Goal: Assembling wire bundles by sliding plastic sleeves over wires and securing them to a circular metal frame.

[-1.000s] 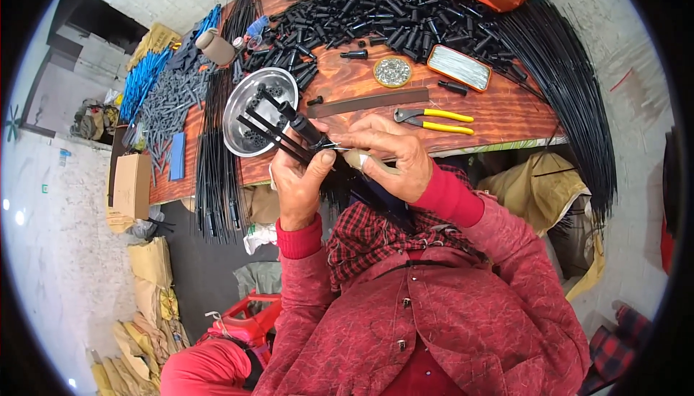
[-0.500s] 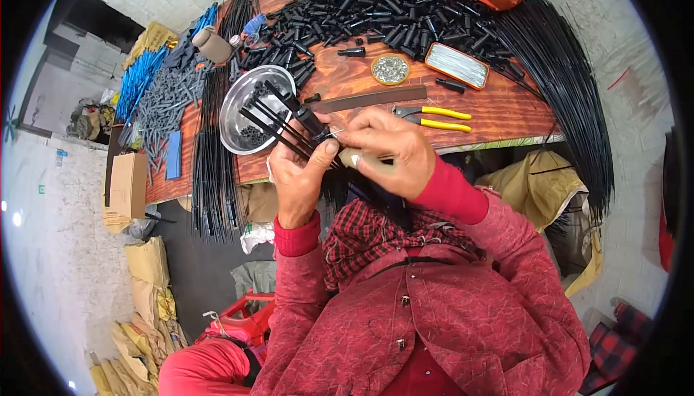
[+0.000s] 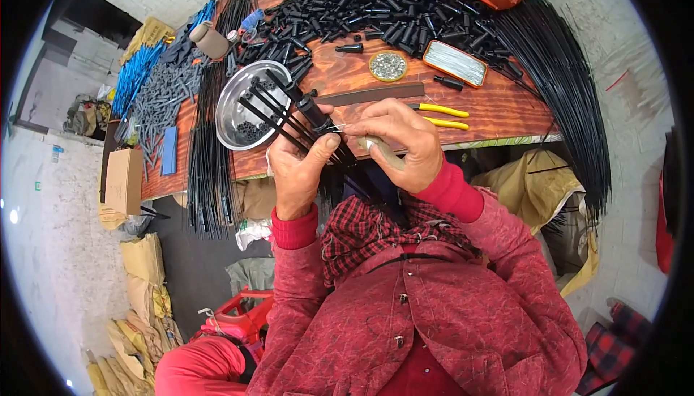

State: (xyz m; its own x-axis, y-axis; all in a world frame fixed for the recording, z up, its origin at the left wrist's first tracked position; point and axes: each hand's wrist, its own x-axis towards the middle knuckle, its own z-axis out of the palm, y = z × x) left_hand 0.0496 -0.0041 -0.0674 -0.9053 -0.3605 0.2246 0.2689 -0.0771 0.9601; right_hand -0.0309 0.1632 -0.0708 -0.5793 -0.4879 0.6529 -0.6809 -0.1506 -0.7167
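Note:
My left hand (image 3: 298,174) is closed around a bundle of thin black rods (image 3: 352,172). Their upper ends point toward the steel bowl, and the lower ends reach down to my lap. At the top of the bundle stands a black tubular fitting (image 3: 311,112), tilted to the left, with my left thumb just below it. My right hand (image 3: 406,139) pinches a thin silvery wire (image 3: 338,128) against the fitting's lower side. A pale wrap (image 3: 372,142) covers part of a right-hand digit. The wire's far end is too small to make out.
The steel bowl (image 3: 225,122) holds small black parts. Yellow-handled pliers (image 3: 447,111) and a dark flat bar (image 3: 372,94) lie beyond my hands. Farther back are a round dish (image 3: 388,65) of small metal pieces, a tray (image 3: 455,63) of silvery pins and heaped black fittings (image 3: 383,9).
My right fingers have drawn slightly right and up from the fitting, with the wire in their pinch. My left hand keeps its hold on the rods.

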